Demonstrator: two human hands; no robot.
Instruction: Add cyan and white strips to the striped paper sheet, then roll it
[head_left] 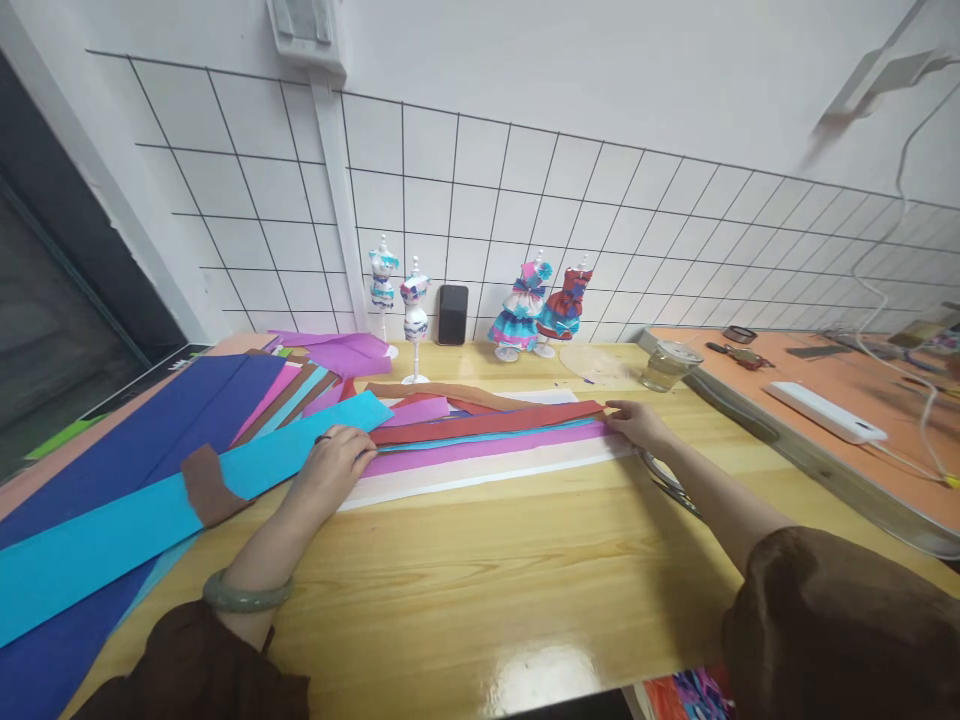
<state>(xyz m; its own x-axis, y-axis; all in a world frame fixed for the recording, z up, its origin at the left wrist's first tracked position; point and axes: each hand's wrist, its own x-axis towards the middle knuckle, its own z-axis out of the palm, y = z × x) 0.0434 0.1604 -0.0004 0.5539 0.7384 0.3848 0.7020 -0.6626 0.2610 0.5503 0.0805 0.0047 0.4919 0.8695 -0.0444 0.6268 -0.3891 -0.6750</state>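
A long red strip (487, 424) is stretched between both hands, above a blue, a purple (495, 447) and a pale strip (487, 472). My left hand (341, 458) pinches its left end, beside the wide light-blue strip (277, 455). At the right end, my right hand (634, 422) has its fingertips closed on the red strip. Scissors (671, 487) lie partly hidden beneath the right wrist. Behind the strips lies a brown strip (450, 395). A small brown piece (212, 485) rests across the light-blue strip.
Dark blue sheets (150, 440) cover the left side. Small dress forms (415, 310), (517, 310) and a phone (453, 315) stand at the back. Right of them are a glass jar (669, 365), an orange mat (810, 400) and a white power strip (827, 411).
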